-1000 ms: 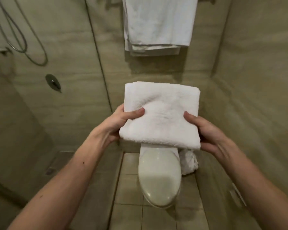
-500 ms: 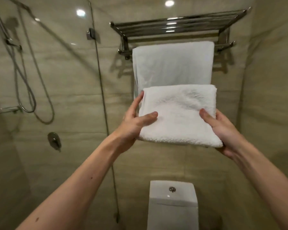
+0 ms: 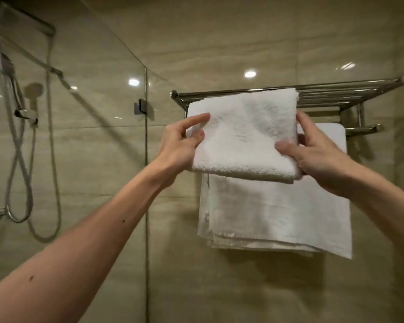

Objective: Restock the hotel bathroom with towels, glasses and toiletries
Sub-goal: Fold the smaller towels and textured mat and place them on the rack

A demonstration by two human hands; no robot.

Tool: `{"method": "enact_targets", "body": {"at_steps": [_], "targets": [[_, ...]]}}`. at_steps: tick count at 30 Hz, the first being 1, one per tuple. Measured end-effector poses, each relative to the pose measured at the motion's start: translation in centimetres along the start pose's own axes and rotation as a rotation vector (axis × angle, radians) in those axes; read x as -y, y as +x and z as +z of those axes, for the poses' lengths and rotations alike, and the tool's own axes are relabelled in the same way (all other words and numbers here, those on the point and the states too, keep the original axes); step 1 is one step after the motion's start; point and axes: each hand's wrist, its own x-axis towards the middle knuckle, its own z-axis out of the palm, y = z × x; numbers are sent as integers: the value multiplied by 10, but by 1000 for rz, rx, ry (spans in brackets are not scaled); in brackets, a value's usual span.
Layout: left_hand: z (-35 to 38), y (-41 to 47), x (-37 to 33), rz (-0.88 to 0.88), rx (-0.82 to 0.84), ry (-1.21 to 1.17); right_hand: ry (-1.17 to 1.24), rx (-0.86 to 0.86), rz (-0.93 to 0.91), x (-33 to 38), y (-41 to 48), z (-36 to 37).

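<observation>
A folded white towel (image 3: 243, 134) is held up at the front edge of the chrome towel rack (image 3: 350, 92) on the wall. My left hand (image 3: 180, 143) pinches its left edge between thumb and fingers. My right hand (image 3: 313, 150) grips its right edge, thumb on top. The towel's far edge reaches the rack's shelf bars; whether it rests on them is hidden. A larger white towel (image 3: 278, 213) hangs from the rack's lower bar behind and below.
A glass shower screen (image 3: 91, 136) with a metal hinge (image 3: 140, 106) stands to the left. Behind it hang a shower head and hose (image 3: 16, 141). Beige tiled walls close in at the back and right.
Both hands have lifted the folded towel from waist height over the toilet up to the rack's shelf. The view has tilted upward, so the toilet has dropped out of sight.
</observation>
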Motion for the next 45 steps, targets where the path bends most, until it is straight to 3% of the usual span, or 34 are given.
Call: {"method": "enact_targets", "body": {"at_steps": [7,11,18,22,26,32,36,41,45], "targets": [[-18,132,4,240,-108,101,-187,-218,-194,32,130,24],[-30,212,5,179,-95,121,-295,-376,-156,43,210,27],[-33,311,23,105,125,378,-495,-394,-169,21,300,36],[-34,324,28,4,373,714,-632,-218,78,25,302,33],[-32,315,22,-94,472,841,-744,-114,231,31,292,32],[-32,307,15,-114,425,833,-925,-249,-7,33,273,45],[-25,284,12,214,266,893,-813,-400,-124,21,250,43],[-16,227,2,466,256,779,-894,-441,-341,10,202,47],[-14,165,-2,645,233,737,-787,-446,-479,-7,124,52]]}}
